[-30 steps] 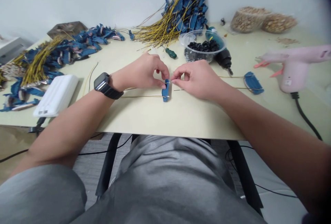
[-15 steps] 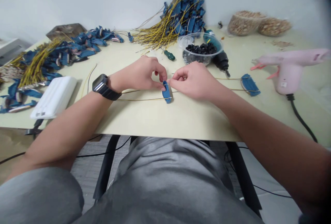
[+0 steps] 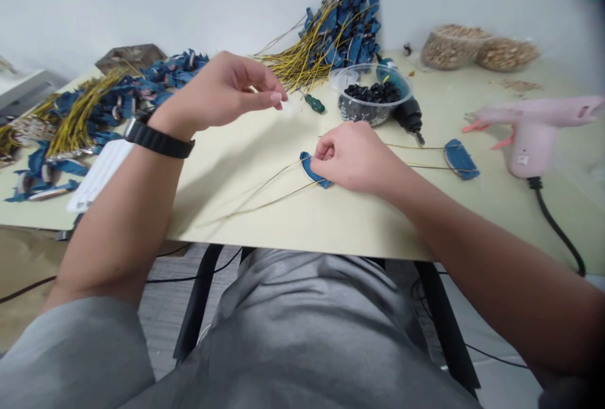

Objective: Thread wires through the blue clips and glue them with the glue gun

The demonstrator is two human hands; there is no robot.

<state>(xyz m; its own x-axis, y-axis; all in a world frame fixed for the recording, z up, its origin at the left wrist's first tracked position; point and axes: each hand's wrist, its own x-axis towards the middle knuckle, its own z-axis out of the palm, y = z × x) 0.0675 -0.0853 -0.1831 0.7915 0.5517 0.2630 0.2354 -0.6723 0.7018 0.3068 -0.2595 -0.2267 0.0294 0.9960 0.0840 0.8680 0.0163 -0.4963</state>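
My right hand rests on the table with its fingers curled onto a small blue piece, from which thin yellow wires run out to the left. My left hand, with a black watch on its wrist, is lifted above the table. Its thumb and fingertips are pinched together on something small and pale that I cannot make out. A second blue piece with wires lies to the right of my right hand.
Heaps of blue pieces on yellow wires lie at the left and lean on the back wall. Also here: a clear bowl of black beads, a teal rotary tool, a pink glue gun, a white box, and bags of tan bits.
My left hand has let go of the blue piece and risen up and to the left. My right hand has stayed on the piece, which has turned, and its wires now slant to the lower left.
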